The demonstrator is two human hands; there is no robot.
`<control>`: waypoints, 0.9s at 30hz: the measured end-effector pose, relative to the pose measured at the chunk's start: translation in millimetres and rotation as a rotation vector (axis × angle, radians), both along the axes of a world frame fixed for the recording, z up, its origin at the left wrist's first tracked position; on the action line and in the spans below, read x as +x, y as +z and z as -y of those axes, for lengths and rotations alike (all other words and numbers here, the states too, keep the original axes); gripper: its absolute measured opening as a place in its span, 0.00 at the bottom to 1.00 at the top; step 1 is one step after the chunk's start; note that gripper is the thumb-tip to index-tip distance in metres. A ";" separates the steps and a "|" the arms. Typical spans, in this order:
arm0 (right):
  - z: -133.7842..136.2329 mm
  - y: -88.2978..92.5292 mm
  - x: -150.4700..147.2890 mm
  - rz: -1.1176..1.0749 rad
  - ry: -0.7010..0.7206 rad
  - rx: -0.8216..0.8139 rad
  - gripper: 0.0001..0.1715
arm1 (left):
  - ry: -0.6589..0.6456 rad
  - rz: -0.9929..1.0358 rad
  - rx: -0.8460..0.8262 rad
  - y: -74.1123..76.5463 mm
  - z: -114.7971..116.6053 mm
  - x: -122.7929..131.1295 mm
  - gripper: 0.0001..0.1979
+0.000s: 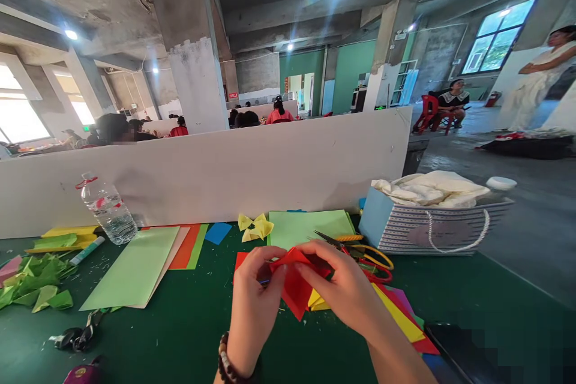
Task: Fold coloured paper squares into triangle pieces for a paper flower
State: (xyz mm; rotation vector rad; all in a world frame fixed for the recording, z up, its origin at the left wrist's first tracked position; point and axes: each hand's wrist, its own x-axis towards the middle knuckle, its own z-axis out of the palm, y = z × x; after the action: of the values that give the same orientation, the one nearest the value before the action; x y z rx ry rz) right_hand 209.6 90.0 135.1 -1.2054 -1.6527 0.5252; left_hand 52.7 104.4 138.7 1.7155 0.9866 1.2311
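Note:
Between my two hands is a piece of folded red paper (297,293), with a pointed corner hanging down. My left hand (257,288) pinches its upper left edge between thumb and fingers. From the other side my right hand (339,281) grips it the same way, thumb in front. Just beyond my right hand lie scissors (330,240) with red handles and a yellow-handled pair (375,254). Yellow folded paper (317,301) shows beneath my right hand. Past my hands sits a folded yellow paper shape (255,228) beside a light green sheet (310,225).
A water bottle (108,209) stands at the left, near a glue stick (87,250) and green paper scraps (33,285). Keys (78,336) lie in front. A paper bag (432,229) stands at the right, before a white partition (252,162). Coloured sheets (405,315) lie by my right forearm.

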 end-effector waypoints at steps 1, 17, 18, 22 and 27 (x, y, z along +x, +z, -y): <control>-0.1 0.1 0.2 -0.011 0.002 0.006 0.09 | -0.020 0.038 -0.015 0.2 0.0 0.0 0.09; 5.8 -0.7 0.0 0.056 -0.026 0.304 0.14 | -0.150 0.378 -0.209 -1.1 2.5 2.1 0.06; 5.6 -1.5 0.5 0.068 -0.040 0.316 0.15 | -0.164 0.372 -0.208 -1.1 3.3 2.2 0.07; 8.3 -1.4 1.8 0.124 -0.057 0.339 0.15 | -0.150 0.301 -0.120 -0.2 5.8 1.2 0.09; 17.8 5.5 2.4 0.222 0.061 0.202 0.14 | -0.007 0.155 0.008 0.9 5.0 -1.4 0.10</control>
State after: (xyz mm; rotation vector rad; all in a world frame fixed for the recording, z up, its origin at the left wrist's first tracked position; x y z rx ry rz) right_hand 212.0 72.1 140.6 -1.0973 -1.8861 0.2595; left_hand 51.2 99.4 139.5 1.6018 0.8838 1.3438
